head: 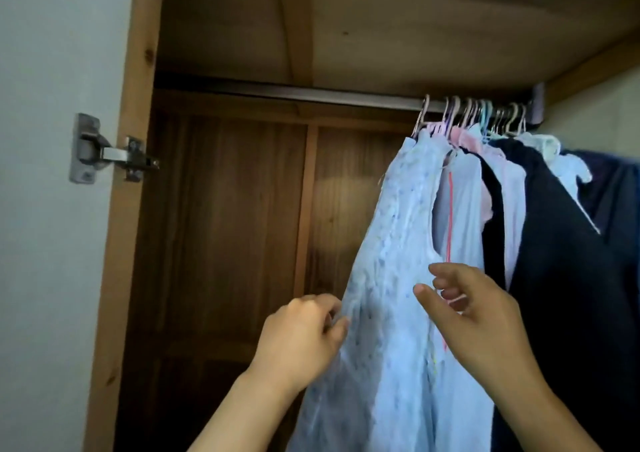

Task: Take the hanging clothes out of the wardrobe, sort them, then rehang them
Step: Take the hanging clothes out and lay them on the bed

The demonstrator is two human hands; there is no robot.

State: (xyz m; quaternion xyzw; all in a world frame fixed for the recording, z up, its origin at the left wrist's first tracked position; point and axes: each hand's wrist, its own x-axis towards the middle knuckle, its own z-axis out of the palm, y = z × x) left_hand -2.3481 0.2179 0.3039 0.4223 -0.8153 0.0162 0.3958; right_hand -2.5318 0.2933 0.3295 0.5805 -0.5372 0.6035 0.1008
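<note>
Starting at the far left I see the pale wall and the metal hinge (104, 150) on the wardrobe's pine frame (121, 209), then the dark wooden back panel (235, 216) with bare rail (311, 95) running above it. All the clothes are bunched at the right end of that rail, hooks crowded together.

My left hand (301, 337) comes next: its fingers are curled and pinching the left edge of the light blue dress (391, 278), the outermost garment of the bunch. The dress hangs with its long axis running from its hanger hook (423, 115) on the rail down and to the left, out of view at the bottom, so it is pulled aslant toward me, not plumb.

My right hand (485, 316) is in front of the dress's right side, fingers loosely bent and spread, grasping nothing that I can make out; whether the fingertips brush the cloth I cannot tell. Behind it hang another pale blue piece with a pink stripe (450, 216), pink and white items, and a dark navy garment (571, 278) farthest right.

What the next move turns on, I judge: the hook sits well above and slightly right of both hands, and the free right hand is the nearer one to reach up for it, while the left steadies the skirt
</note>
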